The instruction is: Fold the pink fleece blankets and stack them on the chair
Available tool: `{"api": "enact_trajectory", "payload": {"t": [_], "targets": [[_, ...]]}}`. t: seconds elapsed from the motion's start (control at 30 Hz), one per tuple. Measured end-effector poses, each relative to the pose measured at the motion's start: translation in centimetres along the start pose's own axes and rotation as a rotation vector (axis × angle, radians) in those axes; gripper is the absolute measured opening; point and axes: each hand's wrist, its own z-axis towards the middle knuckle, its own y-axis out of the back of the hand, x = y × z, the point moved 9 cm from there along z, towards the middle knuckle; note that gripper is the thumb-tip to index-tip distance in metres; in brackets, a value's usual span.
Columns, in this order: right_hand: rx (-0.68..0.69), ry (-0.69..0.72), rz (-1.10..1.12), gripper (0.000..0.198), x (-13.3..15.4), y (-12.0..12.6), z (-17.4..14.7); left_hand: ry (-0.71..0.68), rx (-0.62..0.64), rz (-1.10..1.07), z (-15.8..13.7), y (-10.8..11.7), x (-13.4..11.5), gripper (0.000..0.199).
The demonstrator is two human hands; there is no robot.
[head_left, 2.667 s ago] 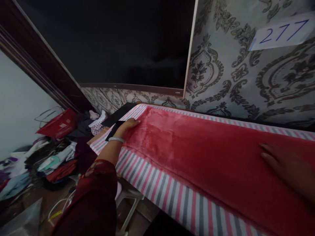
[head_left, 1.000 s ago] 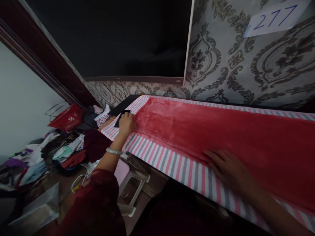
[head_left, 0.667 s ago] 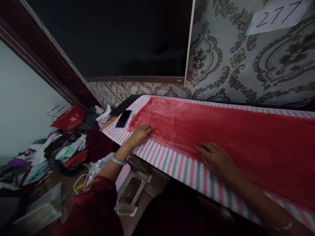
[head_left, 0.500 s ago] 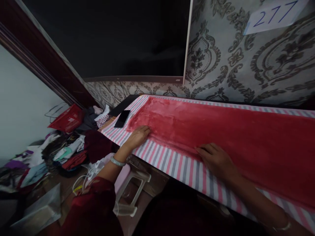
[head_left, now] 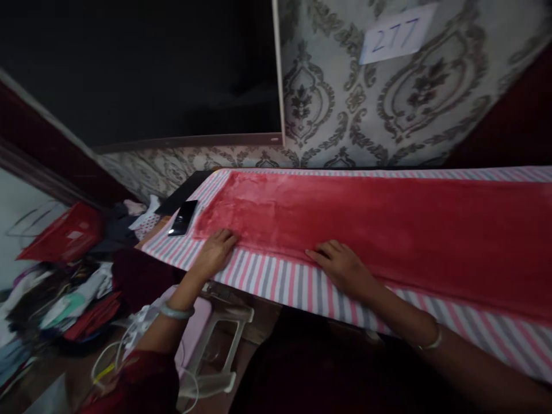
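Note:
A long red plush cloth (head_left: pixel 345 213) lies folded and mostly flat over a striped pink, grey and white cover (head_left: pixel 276 284). My left hand (head_left: pixel 215 250) is at its near edge by the left corner, fingers curled down and closed on the fabric. Further right along that edge, my right hand (head_left: pixel 340 264) pinches the cloth between thumb and fingers. Some light creases show in the pile toward the left end. Beyond my left hand, a black phone (head_left: pixel 184 217) rests on the striped cover.
A large dark screen (head_left: pixel 142 75) hangs on the patterned wall behind the table. Below on the left are a red basket (head_left: pixel 64 233), heaped clothes (head_left: pixel 81 310) and a pale plastic stool (head_left: pixel 230 345). A paper marked 277 (head_left: pixel 394 34) is stuck to the wall.
My view has turned to the right, so everything appears further left. Both hands keep their places on the near edge of the red cloth, with little visible change.

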Motion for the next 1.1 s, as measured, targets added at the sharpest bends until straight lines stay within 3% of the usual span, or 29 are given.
{"api": "enact_trajectory", "payload": {"t": [0.17,0.27,0.4,0.57,0.67,0.8,0.93,1.03,1.1], "targets": [[0.033,-0.046,0.122,0.036,-1.7,1.3,0.5,0.014,-0.043,0.050,1.6,0.7,-0.7,0.029],[-0.026,-0.213,0.135,0.036,-6.0,3.9,-1.1,-0.029,-0.067,0.004,3.0,1.1,-2.4,0.027],[-0.017,-0.432,0.018,0.045,-11.6,6.7,-6.0,-0.009,-0.066,-0.111,4.0,0.3,-3.1,0.030],[0.192,-0.546,-0.130,0.054,-13.6,4.7,-11.7,0.087,-0.146,-0.207,3.4,-0.4,-1.5,0.029],[0.212,-0.562,-0.126,0.053,-13.5,3.5,-13.0,0.107,-0.166,-0.263,3.2,-0.1,-1.0,0.029],[0.196,-0.585,-0.056,0.052,-14.2,3.7,-12.4,0.145,-0.173,-0.214,4.5,1.2,-1.7,0.035],[0.142,-0.561,-0.037,0.053,-14.6,5.2,-8.9,0.053,-0.174,-0.131,8.4,2.0,-6.2,0.043],[0.168,-0.512,-0.076,0.056,-14.0,4.8,-6.0,-0.037,-0.091,-0.110,11.2,0.4,-9.8,0.061],[0.226,-0.496,-0.086,0.059,-13.5,3.3,-5.1,-0.027,0.018,-0.096,12.0,-1.9,-10.7,0.069]]}}
